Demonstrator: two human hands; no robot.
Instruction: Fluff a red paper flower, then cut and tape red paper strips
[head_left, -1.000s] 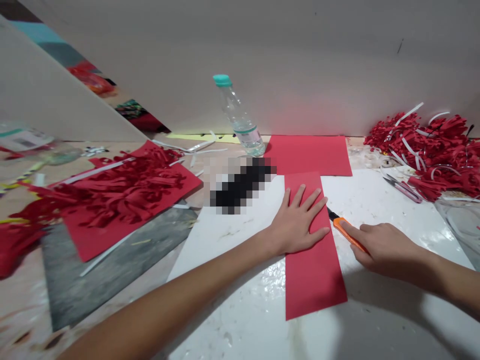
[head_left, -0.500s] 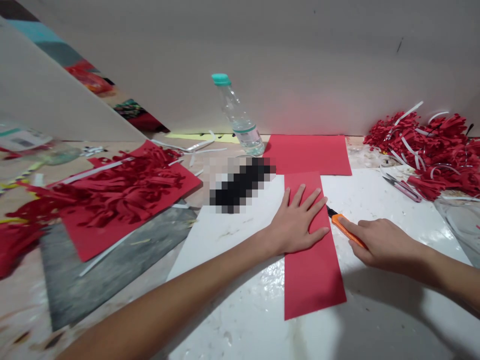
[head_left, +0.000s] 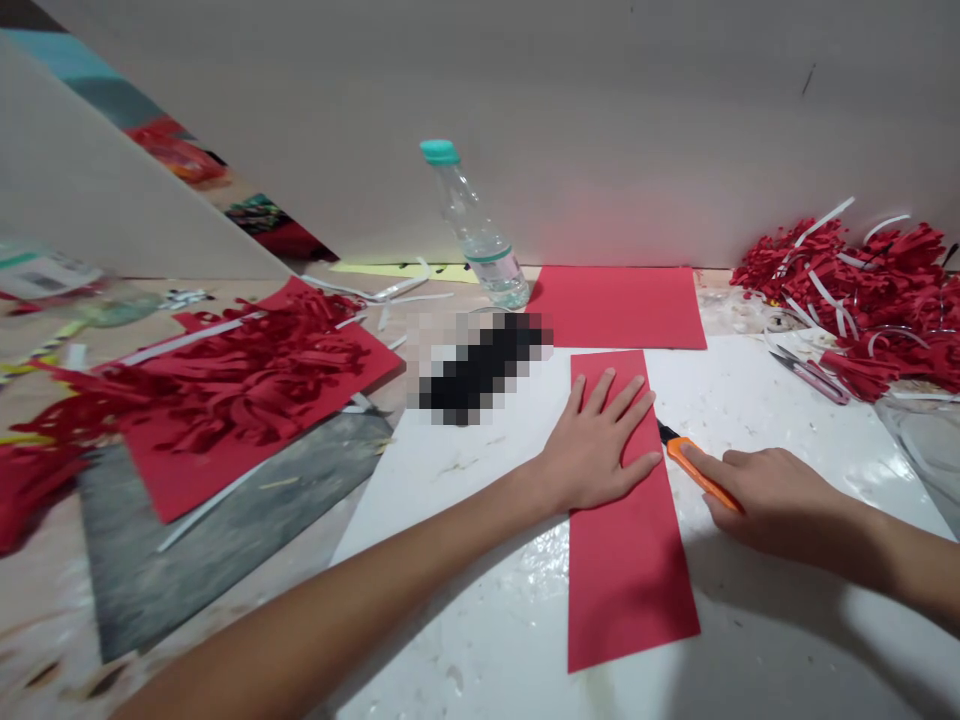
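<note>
A long red sheet (head_left: 626, 570) lies on the glossy white board (head_left: 465, 530). My left hand (head_left: 600, 445) rests flat on its upper part, fingers spread. At the sheet's right edge, my right hand (head_left: 780, 500) is closed round an orange utility knife (head_left: 705, 473), the index finger laid along its handle. The knife's dark tip points up and left, close beside the sheet; whether it touches the sheet I cannot tell. Beyond the far end of this sheet, a second red sheet (head_left: 619, 308) lies against the wall, a narrow gap between them.
A clear bottle with a teal cap (head_left: 487, 240) stands tilted in view at the back. Scissors (head_left: 814, 375) lie at the right by a heap of red fringed pieces (head_left: 847, 280). More red fringes (head_left: 255, 390) cover a red sheet at left, above a grey mat (head_left: 150, 570).
The long red sheet has slid slightly toward me, opening a gap from the far sheet. My right hand and the knife have shifted a little right and down. The left hand stays nearly in place.
</note>
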